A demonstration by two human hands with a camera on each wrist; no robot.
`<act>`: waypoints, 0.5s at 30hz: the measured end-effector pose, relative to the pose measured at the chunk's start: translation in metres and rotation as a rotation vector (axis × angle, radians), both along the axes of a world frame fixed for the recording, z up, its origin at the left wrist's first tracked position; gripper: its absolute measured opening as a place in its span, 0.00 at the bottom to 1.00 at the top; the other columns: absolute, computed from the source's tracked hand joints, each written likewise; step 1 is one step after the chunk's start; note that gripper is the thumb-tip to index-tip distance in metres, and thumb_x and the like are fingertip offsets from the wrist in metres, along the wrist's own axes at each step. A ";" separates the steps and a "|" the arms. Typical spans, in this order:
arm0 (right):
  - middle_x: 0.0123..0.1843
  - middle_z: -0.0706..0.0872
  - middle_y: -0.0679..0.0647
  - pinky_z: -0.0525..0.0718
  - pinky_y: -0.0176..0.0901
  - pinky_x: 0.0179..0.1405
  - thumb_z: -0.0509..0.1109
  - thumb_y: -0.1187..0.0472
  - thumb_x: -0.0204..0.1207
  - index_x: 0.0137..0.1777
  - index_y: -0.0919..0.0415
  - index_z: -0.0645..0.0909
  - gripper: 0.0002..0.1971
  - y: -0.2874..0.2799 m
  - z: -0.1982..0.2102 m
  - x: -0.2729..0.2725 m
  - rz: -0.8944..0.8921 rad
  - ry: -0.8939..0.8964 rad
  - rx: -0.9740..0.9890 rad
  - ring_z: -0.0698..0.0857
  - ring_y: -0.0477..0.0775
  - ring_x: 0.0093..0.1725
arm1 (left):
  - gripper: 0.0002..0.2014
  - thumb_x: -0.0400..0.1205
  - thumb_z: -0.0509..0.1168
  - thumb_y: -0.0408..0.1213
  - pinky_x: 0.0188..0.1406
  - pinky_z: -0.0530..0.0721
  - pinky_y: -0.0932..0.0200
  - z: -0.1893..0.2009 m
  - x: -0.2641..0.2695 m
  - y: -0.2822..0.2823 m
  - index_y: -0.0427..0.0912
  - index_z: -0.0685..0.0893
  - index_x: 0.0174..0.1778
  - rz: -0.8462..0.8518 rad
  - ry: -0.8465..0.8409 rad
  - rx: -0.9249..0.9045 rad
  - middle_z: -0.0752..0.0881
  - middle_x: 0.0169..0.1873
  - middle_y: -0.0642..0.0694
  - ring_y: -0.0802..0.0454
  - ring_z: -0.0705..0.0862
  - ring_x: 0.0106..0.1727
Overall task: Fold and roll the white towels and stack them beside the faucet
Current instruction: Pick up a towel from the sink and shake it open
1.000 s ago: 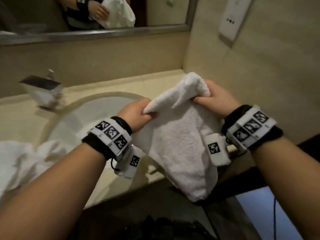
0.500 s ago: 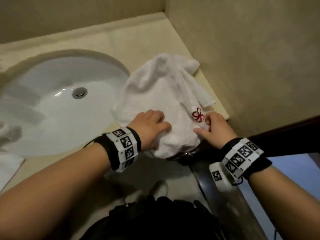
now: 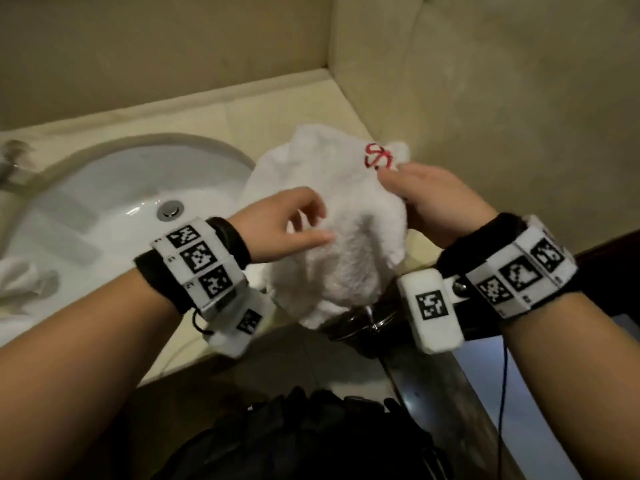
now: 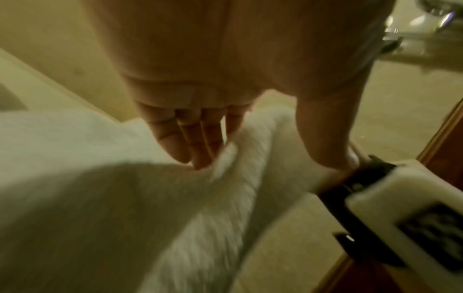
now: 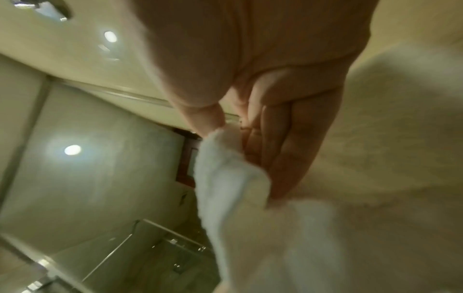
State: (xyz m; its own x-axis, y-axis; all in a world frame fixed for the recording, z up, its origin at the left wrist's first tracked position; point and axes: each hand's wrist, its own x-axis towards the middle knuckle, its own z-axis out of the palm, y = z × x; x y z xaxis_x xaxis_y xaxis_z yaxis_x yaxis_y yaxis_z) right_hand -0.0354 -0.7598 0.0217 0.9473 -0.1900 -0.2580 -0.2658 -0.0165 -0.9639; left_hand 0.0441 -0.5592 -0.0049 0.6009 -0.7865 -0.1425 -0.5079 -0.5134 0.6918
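Note:
A white towel [image 3: 346, 237] with a red emblem [image 3: 378, 157] lies bunched on the counter's right end, its lower part hanging over the front edge. My right hand [image 3: 393, 174] pinches the raised corner by the emblem; the right wrist view shows thumb and fingers [image 5: 283, 150] closed on the towel [image 5: 375, 158] edge. My left hand [image 3: 322, 225] is spread, fingertips touching the towel's middle. In the left wrist view its straight fingers [image 4: 185, 136] rest against a towel [image 4: 100, 188] ridge. The faucet [image 3: 12, 161] shows only at the far left edge.
The white sink basin [image 3: 104, 202] with its drain [image 3: 169, 209] sits left of the towel. More white towels [image 3: 20, 282] lie at the left edge. A beige wall [image 3: 485, 116] bounds the counter [image 3: 277, 105] on the right. A dark bag [image 3: 311, 431] is below.
My right hand has lifted the emblem corner up and back from the counter's front edge. My left hand has let go of the towel and spread its fingers.

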 end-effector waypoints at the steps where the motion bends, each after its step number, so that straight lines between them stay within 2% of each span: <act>1: 0.34 0.82 0.59 0.77 0.36 0.29 0.61 0.61 0.80 0.42 0.65 0.77 0.09 0.011 0.014 0.008 0.046 -0.023 -0.020 0.81 0.53 0.33 | 0.26 0.66 0.70 0.62 0.42 0.78 0.68 0.011 -0.010 -0.005 0.54 0.73 0.54 -0.008 0.092 -0.057 0.78 0.48 0.58 0.61 0.81 0.46; 2: 0.35 0.79 0.61 0.77 0.39 0.31 0.60 0.60 0.81 0.46 0.64 0.76 0.07 0.019 0.025 0.013 0.076 -0.047 -0.032 0.79 0.54 0.34 | 0.35 0.63 0.72 0.63 0.43 0.79 0.72 0.018 -0.018 -0.012 0.53 0.70 0.61 0.001 0.147 -0.101 0.77 0.52 0.60 0.65 0.80 0.49; 3: 0.32 0.78 0.58 0.77 0.39 0.31 0.60 0.60 0.81 0.46 0.63 0.75 0.07 0.026 0.036 0.019 0.096 -0.074 -0.034 0.78 0.52 0.32 | 0.42 0.62 0.74 0.60 0.47 0.80 0.73 0.023 -0.022 -0.016 0.49 0.65 0.68 0.031 0.161 -0.144 0.75 0.57 0.60 0.66 0.79 0.53; 4: 0.28 0.78 0.53 0.78 0.37 0.30 0.60 0.59 0.81 0.45 0.62 0.74 0.07 0.030 0.045 0.023 0.110 -0.094 -0.019 0.78 0.48 0.28 | 0.43 0.65 0.75 0.56 0.51 0.81 0.70 0.025 -0.023 -0.020 0.44 0.63 0.71 0.079 0.153 -0.176 0.75 0.61 0.56 0.62 0.79 0.57; 6: 0.26 0.79 0.48 0.80 0.33 0.29 0.60 0.59 0.81 0.42 0.59 0.75 0.08 0.033 0.062 0.028 0.119 -0.162 -0.031 0.78 0.41 0.22 | 0.31 0.71 0.67 0.45 0.63 0.80 0.51 0.034 -0.014 -0.020 0.36 0.69 0.69 0.212 0.112 -0.256 0.79 0.63 0.45 0.48 0.80 0.63; 8: 0.28 0.81 0.47 0.80 0.31 0.27 0.59 0.59 0.82 0.38 0.58 0.75 0.10 0.030 0.070 0.029 0.061 -0.254 -0.063 0.79 0.37 0.22 | 0.18 0.77 0.63 0.31 0.68 0.76 0.41 0.047 -0.005 -0.012 0.33 0.75 0.63 0.342 0.201 -0.391 0.81 0.58 0.40 0.46 0.79 0.61; 9: 0.31 0.82 0.46 0.81 0.30 0.28 0.59 0.60 0.82 0.39 0.56 0.76 0.10 0.029 0.071 0.028 0.029 -0.292 -0.080 0.80 0.36 0.24 | 0.14 0.80 0.60 0.25 0.69 0.75 0.39 0.054 -0.002 -0.008 0.33 0.75 0.61 0.375 0.274 -0.455 0.81 0.55 0.39 0.46 0.78 0.59; 11: 0.43 0.82 0.45 0.83 0.29 0.41 0.60 0.65 0.81 0.48 0.53 0.76 0.06 0.027 0.066 0.022 0.049 -0.353 -0.155 0.83 0.34 0.37 | 0.13 0.81 0.57 0.23 0.67 0.75 0.43 0.072 0.000 -0.001 0.36 0.74 0.61 0.390 0.324 -0.520 0.80 0.52 0.40 0.47 0.77 0.56; 13: 0.53 0.80 0.45 0.79 0.28 0.54 0.66 0.67 0.76 0.61 0.52 0.70 0.16 0.036 0.053 0.013 0.178 -0.378 -0.309 0.80 0.36 0.51 | 0.14 0.82 0.56 0.24 0.61 0.79 0.51 0.087 -0.001 0.002 0.37 0.74 0.63 0.338 0.342 -0.567 0.81 0.51 0.43 0.50 0.80 0.52; 15: 0.57 0.80 0.45 0.78 0.24 0.57 0.71 0.63 0.73 0.66 0.52 0.69 0.23 0.052 0.042 0.008 0.223 -0.411 -0.383 0.80 0.38 0.56 | 0.11 0.83 0.55 0.27 0.53 0.80 0.64 0.099 -0.004 -0.001 0.42 0.74 0.59 0.262 0.354 -0.586 0.82 0.45 0.50 0.58 0.81 0.46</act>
